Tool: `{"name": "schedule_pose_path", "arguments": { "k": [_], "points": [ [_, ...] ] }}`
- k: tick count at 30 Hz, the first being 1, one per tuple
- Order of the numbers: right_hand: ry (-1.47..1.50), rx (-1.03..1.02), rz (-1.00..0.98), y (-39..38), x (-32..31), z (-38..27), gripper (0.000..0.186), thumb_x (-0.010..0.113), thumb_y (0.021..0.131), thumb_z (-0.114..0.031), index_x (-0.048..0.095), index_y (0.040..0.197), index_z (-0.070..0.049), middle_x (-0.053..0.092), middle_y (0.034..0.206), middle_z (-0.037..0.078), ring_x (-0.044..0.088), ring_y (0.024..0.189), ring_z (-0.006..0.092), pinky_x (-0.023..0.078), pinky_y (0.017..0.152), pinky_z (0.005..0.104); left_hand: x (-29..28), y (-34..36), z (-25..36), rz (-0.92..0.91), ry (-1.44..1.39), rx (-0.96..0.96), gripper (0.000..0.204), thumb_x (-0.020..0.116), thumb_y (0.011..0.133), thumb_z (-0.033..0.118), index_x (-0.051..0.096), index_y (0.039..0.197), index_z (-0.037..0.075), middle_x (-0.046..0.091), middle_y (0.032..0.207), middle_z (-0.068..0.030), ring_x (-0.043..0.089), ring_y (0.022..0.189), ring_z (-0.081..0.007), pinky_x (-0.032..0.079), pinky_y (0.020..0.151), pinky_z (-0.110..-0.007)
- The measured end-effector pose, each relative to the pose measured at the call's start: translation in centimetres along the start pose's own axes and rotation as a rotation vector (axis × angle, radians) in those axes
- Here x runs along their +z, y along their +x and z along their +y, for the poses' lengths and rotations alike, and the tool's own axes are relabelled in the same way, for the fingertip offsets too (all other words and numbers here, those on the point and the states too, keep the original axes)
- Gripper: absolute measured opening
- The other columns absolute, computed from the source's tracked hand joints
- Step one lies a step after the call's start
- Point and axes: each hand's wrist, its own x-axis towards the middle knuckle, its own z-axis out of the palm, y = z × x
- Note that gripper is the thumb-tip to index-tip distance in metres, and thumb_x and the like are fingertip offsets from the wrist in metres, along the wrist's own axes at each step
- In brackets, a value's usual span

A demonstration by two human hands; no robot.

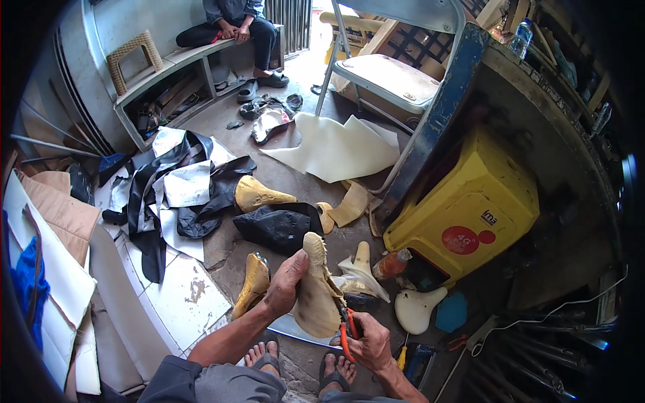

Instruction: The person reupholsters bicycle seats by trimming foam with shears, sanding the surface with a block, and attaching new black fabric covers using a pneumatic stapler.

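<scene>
My left hand (285,285) grips an upright beige saddle piece (312,302) with a jagged, ragged edge. My right hand (366,342) is closed on orange-handled pliers (351,336), whose jaws touch the piece's right edge. Beside my left hand lies a yellowed saddle (248,285). Behind sit a black folded cover (269,225), another yellowed saddle (255,193) and a white saddle part (356,275). A white saddle (416,309) and a yellow-handled screwdriver (403,352) lie on the floor to the right.
Black and white scraps (188,181) and a cream sheet (336,151) cover part of the floor. A yellow plastic stool (470,208), an orange bottle (391,264) and a folding chair (383,77) are at the right. A seated person (245,33) occupies a bench at the back.
</scene>
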Motion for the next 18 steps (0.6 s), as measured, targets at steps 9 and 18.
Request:
{"name": "schedule_pose_path", "arguments": {
  "k": [9,18],
  "points": [
    [0.064,0.063,-0.051,0.5,-0.7,-1.1,0.06,0.095,0.071,-0.029,0.064,0.114,-0.001,0.063,0.089,0.011,0.063,0.072,0.0238,0.053,0.068,0.0352,-0.1,-0.3,-0.2,-0.027,-0.029,-0.005,0.056,0.043,0.11,0.053,0.06,0.126,0.002,0.065,0.114,-0.0049,0.058,0.104,-0.0122,0.045,0.098,-0.03],
    [-0.091,0.151,-0.098,1.5,-2.5,-1.6,0.073,0.096,0.068,-0.038,0.061,0.118,0.001,0.059,0.097,0.013,0.06,0.088,0.0279,0.052,0.081,0.039,-1.1,-0.1,0.6,-0.038,-0.095,0.056,0.055,0.045,0.109,0.051,0.055,0.135,0.002,0.063,0.119,-0.0054,0.058,0.111,-0.0135,0.044,0.102,-0.031]
  ]
}}
